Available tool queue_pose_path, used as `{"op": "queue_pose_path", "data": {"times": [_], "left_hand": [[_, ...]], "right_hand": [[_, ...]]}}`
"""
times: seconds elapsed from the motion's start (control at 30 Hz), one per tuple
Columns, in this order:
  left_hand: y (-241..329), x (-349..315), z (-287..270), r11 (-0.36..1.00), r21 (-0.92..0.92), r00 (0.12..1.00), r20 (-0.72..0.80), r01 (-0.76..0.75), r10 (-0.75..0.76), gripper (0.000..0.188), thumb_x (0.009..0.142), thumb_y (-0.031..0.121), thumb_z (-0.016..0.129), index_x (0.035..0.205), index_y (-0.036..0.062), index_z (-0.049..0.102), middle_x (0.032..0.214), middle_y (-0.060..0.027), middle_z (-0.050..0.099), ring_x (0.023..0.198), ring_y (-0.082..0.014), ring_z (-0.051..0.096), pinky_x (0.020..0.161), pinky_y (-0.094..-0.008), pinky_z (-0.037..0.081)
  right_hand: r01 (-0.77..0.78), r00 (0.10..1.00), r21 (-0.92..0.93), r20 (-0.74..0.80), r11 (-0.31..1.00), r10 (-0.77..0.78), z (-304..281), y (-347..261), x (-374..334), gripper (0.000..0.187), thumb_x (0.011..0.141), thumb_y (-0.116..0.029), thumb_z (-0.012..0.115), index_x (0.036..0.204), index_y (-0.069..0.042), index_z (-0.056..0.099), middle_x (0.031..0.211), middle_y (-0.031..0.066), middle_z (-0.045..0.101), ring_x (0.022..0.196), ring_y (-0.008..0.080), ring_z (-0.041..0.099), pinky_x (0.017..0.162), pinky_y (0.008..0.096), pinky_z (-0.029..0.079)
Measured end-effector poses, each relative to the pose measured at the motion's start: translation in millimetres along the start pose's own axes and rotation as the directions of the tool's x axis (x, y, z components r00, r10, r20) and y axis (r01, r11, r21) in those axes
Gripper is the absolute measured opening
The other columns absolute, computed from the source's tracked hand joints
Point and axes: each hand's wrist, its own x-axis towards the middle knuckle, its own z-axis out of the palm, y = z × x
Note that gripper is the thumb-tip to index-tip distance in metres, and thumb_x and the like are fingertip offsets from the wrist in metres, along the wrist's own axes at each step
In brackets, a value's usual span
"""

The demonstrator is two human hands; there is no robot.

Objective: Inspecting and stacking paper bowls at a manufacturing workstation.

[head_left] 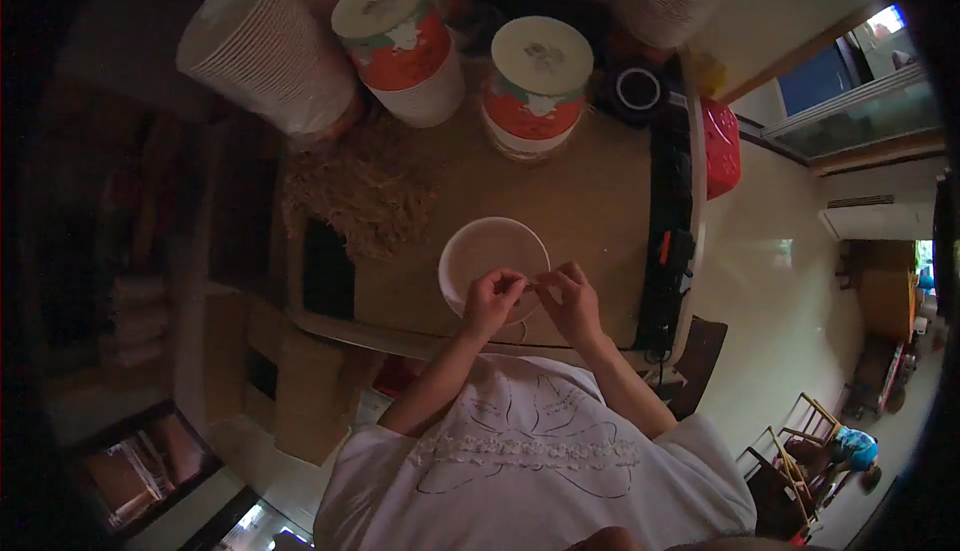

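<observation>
My left hand [493,301] and my right hand [570,306] meet over the near right rim of a white round bowl [480,241]. The fingertips of both are pinched close together. Whatever lies between them is too small and dim to name. A thin pale strand [524,330] shows just below the bowl, between my wrists. Beyond the bowl to the left lies a loose heap of tangled brown fibres [365,191] on the brown tabletop [590,221].
Two stacks of white bowls, a left one [385,51] and a right one [537,86] with orange-green bands, stand behind. A tall wrapped stack [265,61] leans far left. A dark round object [638,91], a red plastic container [720,146] and a black-orange device [676,251] line the right side.
</observation>
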Motion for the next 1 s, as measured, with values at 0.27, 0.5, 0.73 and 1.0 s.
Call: {"op": "queue_pose_path", "data": {"times": [0.27, 0.5, 0.73, 1.0], "left_hand": [[7.8, -1.5, -0.1, 0.999, -0.047, 1.0, -0.003, -0.004, 0.004, 0.014, 0.077, 0.008, 0.058, 0.09, 0.0015, 0.056, 0.075, -0.0033, 0.06, 0.064, -0.0075, 0.055, 0.057, -0.0202, 0.045], [11.5, -4.2, 3.7, 0.962, 0.225, 0.985, 0.111, -0.154, 0.132, 0.034, 0.072, 0.001, 0.06, 0.105, 0.0034, 0.053, 0.082, -0.0027, 0.059, 0.071, -0.0075, 0.054, 0.062, -0.0213, 0.046], [7.1, -1.4, 4.5, 0.964, 0.205, 0.985, 0.071, -0.17, 0.159, 0.027, 0.074, 0.004, 0.06, 0.1, 0.003, 0.057, 0.081, -0.0024, 0.06, 0.07, -0.0067, 0.053, 0.063, -0.0214, 0.045], [21.9, -4.2, 8.0, 0.989, 0.151, 1.0, 0.024, -0.007, 0.004, 0.014, 0.079, 0.008, 0.056, 0.091, 0.0013, 0.061, 0.075, -0.0016, 0.061, 0.063, -0.0058, 0.054, 0.056, -0.0193, 0.044]], "right_hand": [[-0.022, 0.999, 0.099, 0.034, 0.995, 0.019, -1.6, 2.1, 1.7, 0.011, 0.07, -0.006, 0.061, 0.08, -0.009, 0.06, 0.079, 0.0075, 0.053, 0.072, 0.0228, 0.054, 0.059, 0.0309, 0.044], [-0.024, 1.0, 0.154, 0.007, 0.988, 0.023, 0.8, 4.6, 0.0, 0.01, 0.071, -0.008, 0.061, 0.081, -0.008, 0.06, 0.079, 0.0075, 0.053, 0.067, 0.0219, 0.053, 0.056, 0.0296, 0.043], [-0.053, 0.999, 0.137, 0.012, 0.989, 0.052, 1.9, 5.0, 0.4, 0.012, 0.07, -0.006, 0.062, 0.082, -0.007, 0.059, 0.079, 0.0084, 0.052, 0.065, 0.0218, 0.052, 0.055, 0.0296, 0.042], [-0.038, 0.999, 0.144, -0.023, 0.989, 0.042, 2.8, 1.9, 1.3, 0.01, 0.071, -0.006, 0.061, 0.082, -0.007, 0.059, 0.079, 0.0073, 0.051, 0.063, 0.0181, 0.051, 0.052, 0.0268, 0.041]]}}
